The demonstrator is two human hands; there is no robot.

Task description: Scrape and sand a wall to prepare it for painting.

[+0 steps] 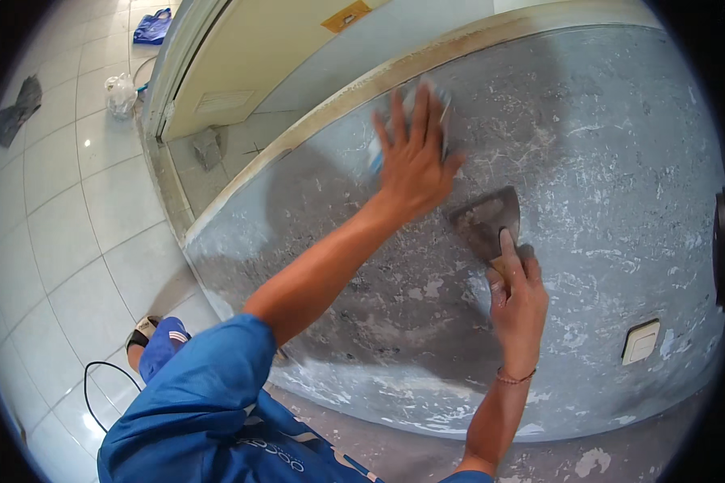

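Observation:
My left hand (417,161) lies flat against the wall, fingers spread and a little blurred. Under it a white and blue pad (375,154), perhaps a folded cloth, is pressed to the surface; most of it is covered by the fingers. In my right hand (520,298) is a putty knife (486,220), its wide, stained blade pointing up and to the left, close to the wall. One finger stretches along the base of the blade. The grey wall (604,193) has rough, patchy plaster with pale scratches and darker areas around both hands.
A switch plate (641,342) sits on the wall at lower right, with a dark round-edged object (723,249) at the right rim. Left, a pale door (250,64) stands beside a tiled floor (80,241) with a clear plastic bag (121,95), grey cloth (18,111) and black cable (89,386).

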